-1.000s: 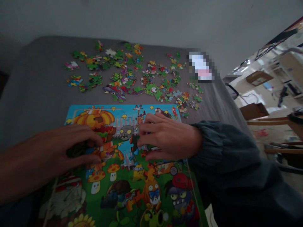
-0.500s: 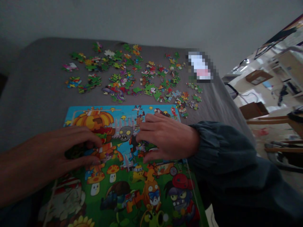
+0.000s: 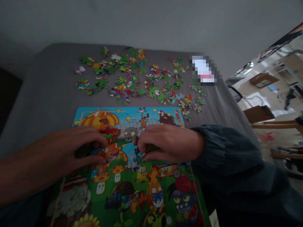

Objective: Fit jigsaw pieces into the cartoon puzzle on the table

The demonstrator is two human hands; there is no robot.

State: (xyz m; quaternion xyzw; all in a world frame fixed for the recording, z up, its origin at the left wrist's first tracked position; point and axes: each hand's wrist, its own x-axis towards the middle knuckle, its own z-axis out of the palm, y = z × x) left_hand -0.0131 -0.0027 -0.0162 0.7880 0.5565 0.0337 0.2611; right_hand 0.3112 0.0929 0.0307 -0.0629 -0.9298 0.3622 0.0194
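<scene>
A colourful cartoon puzzle picture (image 3: pixel 132 189) lies on the grey cloth-covered surface (image 3: pixel 47 94) in front of me. My left hand (image 3: pixel 71 151) rests on its left side beside the orange pumpkin house, fingers curled over a dark patch; I cannot tell whether it holds anything. My right hand (image 3: pixel 168 143), in a dark sleeve, lies on the picture's upper right next to the grey zombie face. Its fingers and thumb are closed around a small puzzle piece (image 3: pixel 151 147), mostly hidden. The two hands' fingertips are a short way apart.
Several loose puzzle pieces (image 3: pixel 142 78) are spread over the cloth beyond the picture. A blurred white object (image 3: pixel 203 69) sits at the far right corner. The surface's edge drops off at the right, with wooden furniture (image 3: pixel 258 113) and a floor beyond. A plain wall stands behind.
My right hand's fingers have lowered and flattened onto the picture. The view has shifted slightly, so everything sits a little lower and to the right. My left hand has barely moved.
</scene>
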